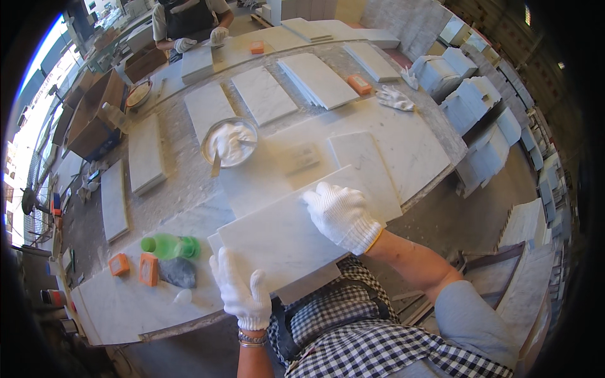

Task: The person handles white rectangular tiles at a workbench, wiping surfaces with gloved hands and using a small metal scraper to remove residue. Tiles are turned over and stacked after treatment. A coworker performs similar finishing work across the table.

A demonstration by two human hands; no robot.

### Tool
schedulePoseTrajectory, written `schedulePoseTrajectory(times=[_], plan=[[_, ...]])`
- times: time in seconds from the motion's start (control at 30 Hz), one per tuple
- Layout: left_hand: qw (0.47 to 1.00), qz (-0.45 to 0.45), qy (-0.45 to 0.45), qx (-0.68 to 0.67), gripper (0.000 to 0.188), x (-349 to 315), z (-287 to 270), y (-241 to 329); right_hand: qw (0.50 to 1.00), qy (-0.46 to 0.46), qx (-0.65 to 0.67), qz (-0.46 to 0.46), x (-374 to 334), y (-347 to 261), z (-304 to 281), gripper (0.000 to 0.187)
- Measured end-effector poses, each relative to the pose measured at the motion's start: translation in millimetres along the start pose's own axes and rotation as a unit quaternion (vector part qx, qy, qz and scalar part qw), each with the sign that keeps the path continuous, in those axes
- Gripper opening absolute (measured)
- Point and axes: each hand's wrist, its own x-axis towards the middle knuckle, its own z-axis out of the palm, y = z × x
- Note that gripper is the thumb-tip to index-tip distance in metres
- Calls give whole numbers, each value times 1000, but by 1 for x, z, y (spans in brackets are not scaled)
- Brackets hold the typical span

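A white, faintly veined marble tile lies in front of me on top of other tiles, its near edge close to my body. My left hand, in a white knit glove, is at the tile's near left corner, fingers stretched and thumb apart. My right hand, also gloved, rests on the tile's right part with its fingers curled. Whatever it may hold is hidden under the glove. Beyond the tile stands a metal bowl of white paste with a spatula in it.
At left lie a green bottle, orange blocks and a grey cloth-like lump. More marble tiles cover the table, with loose gloves at far right. Another person works across the table. Wrapped stacks stand at right.
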Motion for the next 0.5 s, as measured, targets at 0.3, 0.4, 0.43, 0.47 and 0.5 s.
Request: schedulePoseTrajectory(times=[0.3, 0.4, 0.43, 0.47, 0.5], plan=[[1000, -1, -4, 2, 69, 1, -1, 2, 999, -35, 14, -7, 3, -6, 2, 9], [1000, 8, 1, 12, 69, 2, -1, 2, 996, -9, 72, -60, 9, -12, 11, 9], [1000, 10, -1, 16, 69, 1, -1, 2, 992, 36, 92, -81, 12, -16, 15, 8], [1000, 7, 0, 10, 69, 1, -1, 2, 980, 81, 131, -128, 15, -20, 18, 8], [1000, 3, -4, 6, 68, 0, -1, 2, 993, 54, 71, -78, 20, -22, 21, 10]])
